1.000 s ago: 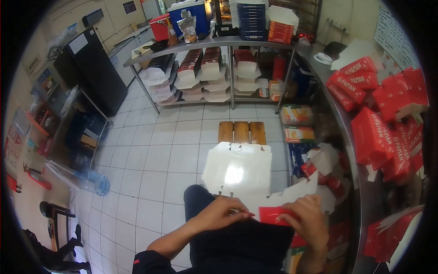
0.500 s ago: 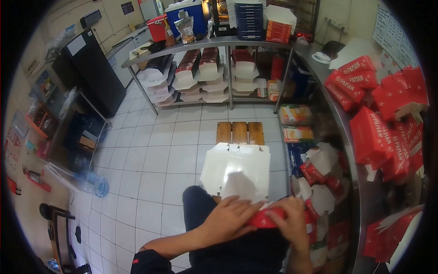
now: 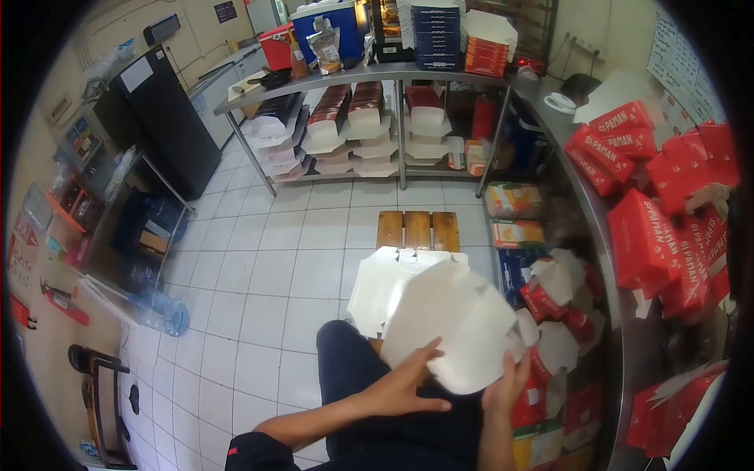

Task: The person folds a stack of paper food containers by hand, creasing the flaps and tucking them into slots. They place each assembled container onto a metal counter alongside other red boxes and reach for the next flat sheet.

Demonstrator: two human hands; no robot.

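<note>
I have the card (image 3: 444,322) just ahead of both hands, tilted, its pale face up. My right hand (image 3: 504,385) grips its near right edge, fingers curled round it, and is the one in firm hold. My left hand (image 3: 400,386) is spread, thumb away, with a fingertip at the card's near left edge. Motion blur and the tilt leave me unsure of the card's long axis; it looks broad either way.

Beyond it, and partly covered by it, a white board (image 3: 369,294) lies over the stool (image 3: 416,230). To my right, folded red boxes (image 3: 640,235) pile on the counter (image 3: 546,122). Across the floor, the table (image 3: 353,76) bears a stack of blue boxes (image 3: 436,39) and a cooler (image 3: 322,23); its lower shelf holds nested cartons (image 3: 328,114).
</note>
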